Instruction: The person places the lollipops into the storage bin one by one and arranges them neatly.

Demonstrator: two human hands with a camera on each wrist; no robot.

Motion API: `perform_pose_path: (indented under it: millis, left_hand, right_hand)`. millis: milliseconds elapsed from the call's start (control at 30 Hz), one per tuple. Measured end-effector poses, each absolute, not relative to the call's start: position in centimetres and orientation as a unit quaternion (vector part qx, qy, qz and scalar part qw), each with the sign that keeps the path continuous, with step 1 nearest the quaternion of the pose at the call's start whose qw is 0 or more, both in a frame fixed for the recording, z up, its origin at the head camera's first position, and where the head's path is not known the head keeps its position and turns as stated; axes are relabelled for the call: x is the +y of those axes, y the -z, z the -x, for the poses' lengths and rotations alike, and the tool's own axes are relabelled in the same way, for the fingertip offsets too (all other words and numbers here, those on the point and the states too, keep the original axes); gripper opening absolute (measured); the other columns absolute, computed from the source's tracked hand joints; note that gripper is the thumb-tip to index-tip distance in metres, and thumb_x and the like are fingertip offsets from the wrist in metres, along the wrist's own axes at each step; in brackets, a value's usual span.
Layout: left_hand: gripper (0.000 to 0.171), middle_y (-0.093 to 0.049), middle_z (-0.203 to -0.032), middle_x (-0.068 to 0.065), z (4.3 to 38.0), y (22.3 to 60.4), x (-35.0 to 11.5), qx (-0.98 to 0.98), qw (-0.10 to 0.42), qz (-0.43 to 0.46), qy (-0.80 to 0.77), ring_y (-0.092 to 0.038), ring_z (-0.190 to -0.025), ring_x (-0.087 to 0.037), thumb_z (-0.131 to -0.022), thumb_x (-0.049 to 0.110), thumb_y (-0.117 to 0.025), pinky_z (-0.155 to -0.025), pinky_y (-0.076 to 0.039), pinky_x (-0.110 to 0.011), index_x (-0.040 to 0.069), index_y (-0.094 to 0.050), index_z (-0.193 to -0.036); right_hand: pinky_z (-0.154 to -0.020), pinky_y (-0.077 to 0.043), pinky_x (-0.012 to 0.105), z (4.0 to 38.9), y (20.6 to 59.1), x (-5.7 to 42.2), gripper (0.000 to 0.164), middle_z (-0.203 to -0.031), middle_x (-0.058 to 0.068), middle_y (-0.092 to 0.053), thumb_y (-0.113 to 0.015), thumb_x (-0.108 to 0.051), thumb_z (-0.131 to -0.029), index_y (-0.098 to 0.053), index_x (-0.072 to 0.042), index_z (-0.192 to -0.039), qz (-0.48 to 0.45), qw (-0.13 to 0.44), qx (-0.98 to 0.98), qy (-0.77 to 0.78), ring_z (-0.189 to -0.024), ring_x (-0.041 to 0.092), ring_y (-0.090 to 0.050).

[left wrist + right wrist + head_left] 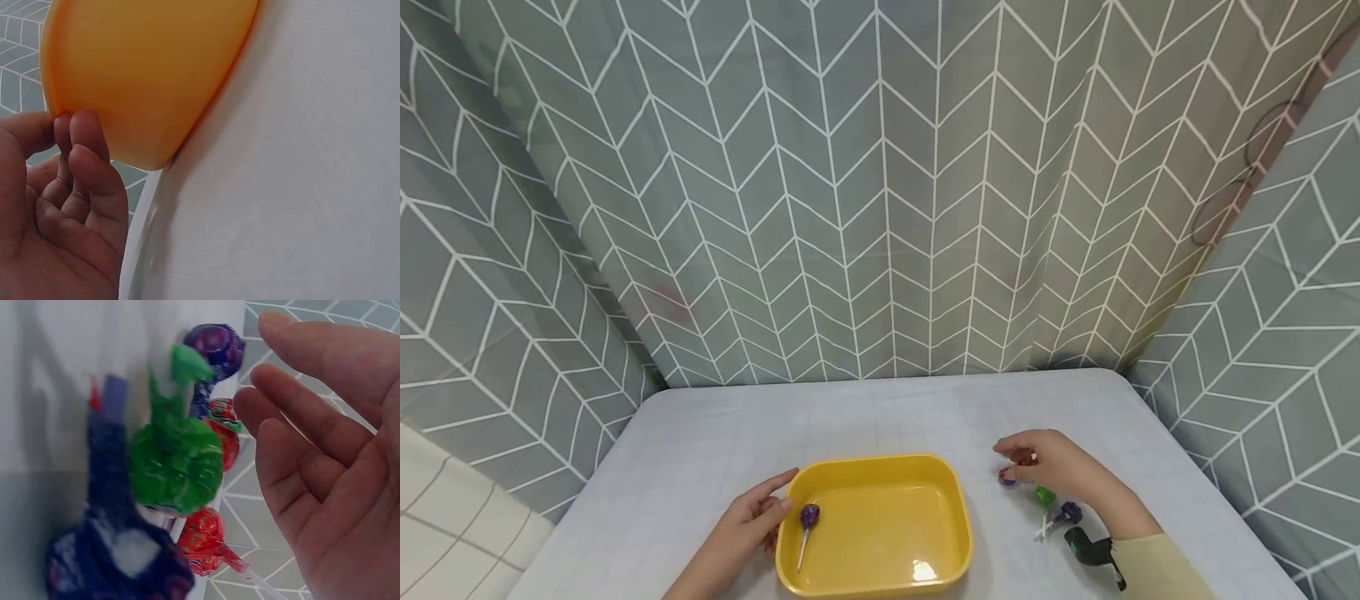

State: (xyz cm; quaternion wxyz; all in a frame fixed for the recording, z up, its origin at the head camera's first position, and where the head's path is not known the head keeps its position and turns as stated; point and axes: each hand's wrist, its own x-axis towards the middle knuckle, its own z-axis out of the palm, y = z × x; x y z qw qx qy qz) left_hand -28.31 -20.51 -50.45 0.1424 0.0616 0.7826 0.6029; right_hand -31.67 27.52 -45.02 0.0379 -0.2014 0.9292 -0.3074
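Note:
A yellow tray stands on the white table, with one purple-wrapped lollipop inside at its left. My left hand pinches the tray's left edge, thumb at the rim and fingers against the outer wall. Over a loose group of lollipops to the right hovers my right hand, its fingers loosely bent. In the right wrist view the green lollipop, a dark blue one, a purple one and red ones lie beside that hand, and nothing shows in its grasp.
White cloth covers the table. A grey curtain with white chevron lines hangs behind it and along both sides. A black device is strapped at the right wrist, near the lollipop sticks.

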Motion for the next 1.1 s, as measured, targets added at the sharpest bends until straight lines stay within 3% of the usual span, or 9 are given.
perform_pose_path:
  millis: [367, 833, 1100]
  left_hand:
    - [0.07, -0.061, -0.08, -0.011, 28.3, 50.4, -20.2, 0.782, 0.139, -0.053, -0.605, -0.054, -0.063, -0.02, -0.096, 0.045, -0.063, -0.055, -0.05, -0.028, 0.009, -0.039, -0.151]
    - [0.069, -0.059, -0.079, -0.01, 28.3, 50.5, -20.3, 0.781, 0.137, -0.053, -0.607, -0.053, -0.062, -0.019, -0.096, 0.043, -0.063, -0.053, -0.049, -0.028, 0.009, -0.04, -0.151]
    - [0.068, -0.059, -0.08, -0.01, 28.3, 50.3, -20.3, 0.778, 0.138, -0.05, -0.611, -0.053, -0.063, -0.019, -0.096, 0.042, -0.063, -0.054, -0.049, -0.028, 0.009, -0.04, -0.151]
  right_hand:
    - [-0.078, -0.053, 0.031, 31.5, 45.7, 26.9, 0.027, -0.101, -0.007, -0.067, -0.079, -0.014, -0.084, -0.074, -0.014, -0.111, 0.225, 0.028, 0.943, 0.244, -0.084, 0.013, -0.056]
    - [-0.086, -0.053, 0.043, 31.3, 46.1, 26.2, 0.022, -0.099, -0.004, -0.069, -0.08, -0.005, -0.081, -0.076, -0.011, -0.101, 0.24, 0.017, 0.95, 0.198, -0.098, 0.02, -0.064]
    - [-0.083, -0.055, 0.037, 31.4, 45.2, 25.9, 0.024, -0.099, -0.006, -0.069, -0.081, -0.008, -0.081, -0.076, -0.011, -0.105, 0.238, -0.031, 0.951, 0.194, -0.092, 0.014, -0.064]
